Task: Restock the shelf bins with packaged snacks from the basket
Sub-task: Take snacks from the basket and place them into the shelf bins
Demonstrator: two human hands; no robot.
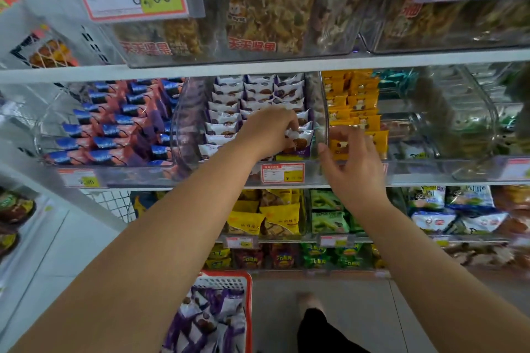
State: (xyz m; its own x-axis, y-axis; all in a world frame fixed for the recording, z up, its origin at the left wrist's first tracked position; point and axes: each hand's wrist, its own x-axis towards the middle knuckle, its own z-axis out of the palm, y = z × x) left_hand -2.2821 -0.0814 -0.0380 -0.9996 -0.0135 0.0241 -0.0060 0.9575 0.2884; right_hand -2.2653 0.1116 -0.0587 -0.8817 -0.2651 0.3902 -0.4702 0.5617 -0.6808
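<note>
A clear shelf bin (183, 123) on the middle shelf holds rows of white-and-purple snack packs (229, 112). My left hand (269, 130) reaches into the front right of that bin, and its fingers pinch a white-and-purple pack (299, 142) at the front row. My right hand (352, 163) hovers in front of the bin's right wall with fingers loosely spread, holding nothing. Down on the floor, a red basket (248, 289) holds several more of the same purple-and-white packs (206, 324).
Neighbouring bins hold blue-and-pink packs (114, 126) on the left and yellow packs (355, 103) on the right. Price tags (282, 172) hang on the shelf edge. Lower shelves carry yellow and green snacks. My foot (309, 301) stands beside the basket.
</note>
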